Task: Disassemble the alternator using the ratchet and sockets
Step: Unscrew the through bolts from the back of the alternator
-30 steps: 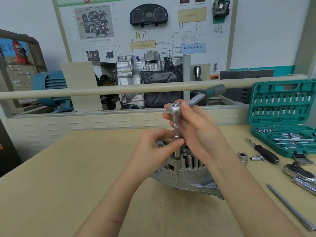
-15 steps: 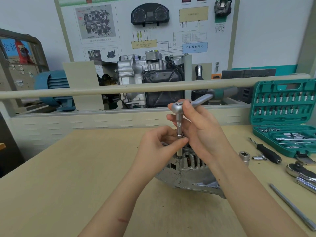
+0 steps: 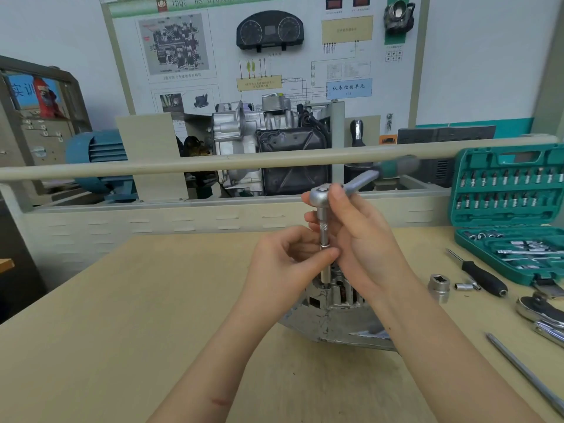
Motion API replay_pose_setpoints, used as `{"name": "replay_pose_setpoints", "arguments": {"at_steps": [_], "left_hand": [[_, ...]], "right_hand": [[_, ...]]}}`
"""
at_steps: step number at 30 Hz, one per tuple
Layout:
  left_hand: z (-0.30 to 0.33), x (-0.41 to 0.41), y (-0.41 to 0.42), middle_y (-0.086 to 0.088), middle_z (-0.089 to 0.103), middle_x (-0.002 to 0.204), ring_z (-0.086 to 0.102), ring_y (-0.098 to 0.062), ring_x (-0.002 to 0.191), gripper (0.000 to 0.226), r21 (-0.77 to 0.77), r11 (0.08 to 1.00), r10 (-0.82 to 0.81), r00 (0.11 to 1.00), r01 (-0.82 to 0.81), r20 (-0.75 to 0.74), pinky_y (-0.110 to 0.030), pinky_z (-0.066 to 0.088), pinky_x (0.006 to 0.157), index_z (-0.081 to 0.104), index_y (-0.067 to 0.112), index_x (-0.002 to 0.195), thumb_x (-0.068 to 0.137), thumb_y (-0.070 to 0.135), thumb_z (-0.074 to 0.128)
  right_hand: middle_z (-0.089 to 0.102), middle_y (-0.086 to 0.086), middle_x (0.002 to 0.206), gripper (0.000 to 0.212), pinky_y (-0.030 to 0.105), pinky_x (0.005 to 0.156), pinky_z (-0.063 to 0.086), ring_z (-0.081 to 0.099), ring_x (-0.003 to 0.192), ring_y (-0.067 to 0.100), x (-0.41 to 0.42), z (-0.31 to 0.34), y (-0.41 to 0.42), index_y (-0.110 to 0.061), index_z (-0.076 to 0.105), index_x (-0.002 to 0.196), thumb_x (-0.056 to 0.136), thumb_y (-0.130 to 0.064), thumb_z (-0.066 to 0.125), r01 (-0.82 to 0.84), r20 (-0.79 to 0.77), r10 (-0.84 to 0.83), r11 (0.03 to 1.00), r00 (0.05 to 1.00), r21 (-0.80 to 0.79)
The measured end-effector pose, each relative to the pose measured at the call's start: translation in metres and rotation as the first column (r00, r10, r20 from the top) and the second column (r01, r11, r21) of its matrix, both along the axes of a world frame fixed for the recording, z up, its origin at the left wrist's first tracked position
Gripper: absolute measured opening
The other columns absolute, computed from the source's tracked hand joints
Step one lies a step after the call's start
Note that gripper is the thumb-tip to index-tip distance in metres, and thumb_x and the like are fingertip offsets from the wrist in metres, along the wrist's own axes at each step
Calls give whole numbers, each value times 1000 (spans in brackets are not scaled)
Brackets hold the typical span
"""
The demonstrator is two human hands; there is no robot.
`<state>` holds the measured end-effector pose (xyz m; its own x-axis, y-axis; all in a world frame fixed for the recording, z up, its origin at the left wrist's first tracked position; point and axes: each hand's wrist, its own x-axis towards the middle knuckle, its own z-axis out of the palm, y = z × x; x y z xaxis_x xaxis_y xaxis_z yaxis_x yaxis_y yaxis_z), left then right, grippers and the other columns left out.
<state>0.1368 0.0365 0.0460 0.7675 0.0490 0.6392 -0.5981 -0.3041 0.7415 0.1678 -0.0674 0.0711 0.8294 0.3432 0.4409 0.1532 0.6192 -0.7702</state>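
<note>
Ratchet [image 3: 320,193] upright on extension, socket seated in silver alternator [image 3: 332,319]; table centre

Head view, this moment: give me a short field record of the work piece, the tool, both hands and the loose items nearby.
work piece: alternator on the table, partly hidden by the hands
tool: ratchet on an upright extension bar that goes down into the alternator
left hand: pinches the extension bar low down
right hand: holds the ratchet head, thumb on top
handle: points back and to the right, blurred
socket case: open, at the right
loose items: large socket, small socket, black-handled driver, second ratchet
</note>
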Motion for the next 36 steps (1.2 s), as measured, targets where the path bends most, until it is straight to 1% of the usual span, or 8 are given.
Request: {"name": "replay_pose_setpoints", "arguments": {"at_steps": [4, 10, 14, 24, 28, 32, 34, 36], "left_hand": [[-1, 1, -3, 18, 67, 60, 62, 5, 60, 27, -16, 999, 29, 1000, -29, 11, -9, 47, 59, 63, 27, 65, 71, 4, 75], [1, 0, 4, 9, 72, 77, 67, -5, 80, 24, -30, 995, -101, 988, 98, -118, -16, 52, 74, 69, 21, 87, 79, -1, 66], [0, -1, 3, 14, 71, 69, 67, 0, 73, 26, -31, 997, -77, 992, 74, -104, -13, 51, 68, 69, 25, 79, 78, -1, 67], [-2, 0, -6, 19, 67, 60, 63, 1, 63, 24, 20, 994, 110, 994, -109, -11, -14, 50, 59, 64, 28, 65, 71, 9, 77], [1, -1, -3, 14, 67, 62, 63, 1, 65, 18, 39, 998, 56, 997, -54, -43, -15, 51, 65, 67, 26, 74, 75, 8, 73], [3, -2, 0, 11, 70, 70, 65, -4, 74, 26, 39, 997, -64, 992, 69, -107, -24, 53, 73, 68, 28, 81, 82, 2, 64], [2, -2, 1, 7, 70, 69, 65, -7, 71, 21, 47, 998, -39, 994, 44, -100, -27, 54, 69, 69, 24, 77, 82, 4, 65], [2, -2, 0, 11, 68, 62, 64, -1, 65, 17, 74, 997, 34, 998, -30, -55, -19, 52, 60, 68, 23, 71, 79, 8, 70]], "right_hand": [[68, -2, 73, 34, 18, 62, 52, 60, 61, 5, 0, 0, 1, -13, 56, 82, 54, -30, 68, 64, -8, -64, 997, 998, 44], [72, -5, 82, 34, 24, 69, 49, 63, 71, 5, 8, 0, -5, -13, 63, 86, 70, -41, 51, 4, -4, -4, 999, 1000, -50], [72, -7, 83, 38, 27, 76, 44, 62, 81, 6, 9, -1, -4, -14, 60, 89, 65, -44, 54, 31, -18, -32, 997, 999, -66], [66, -1, 74, 38, 21, 64, 47, 62, 66, 4, 4, 0, -3, -16, 49, 83, 53, -28, 68, 143, -38, -141, 988, 989, 59], [70, -3, 81, 41, 22, 61, 50, 62, 66, 5, 4, 1, -3, -9, 56, 94, 64, -36, 59, 69, -24, -69, 998, 997, -9], [72, -6, 81, 37, 21, 64, 49, 63, 74, 5, 4, 2, -4, -12, 60, 89, 67, -40, 53, 33, 11, -33, 996, 999, -88], [70, -5, 81, 33, 18, 62, 48, 62, 75, 4, 3, 2, -4, -13, 58, 86, 64, -37, 57, 51, 10, -51, 996, 999, -69], [67, -4, 76, 28, 18, 63, 46, 59, 70, 4, 2, 2, -2, -15, 54, 81, 61, -33, 62, 97, 23, -96, 995, 995, -35]]}}
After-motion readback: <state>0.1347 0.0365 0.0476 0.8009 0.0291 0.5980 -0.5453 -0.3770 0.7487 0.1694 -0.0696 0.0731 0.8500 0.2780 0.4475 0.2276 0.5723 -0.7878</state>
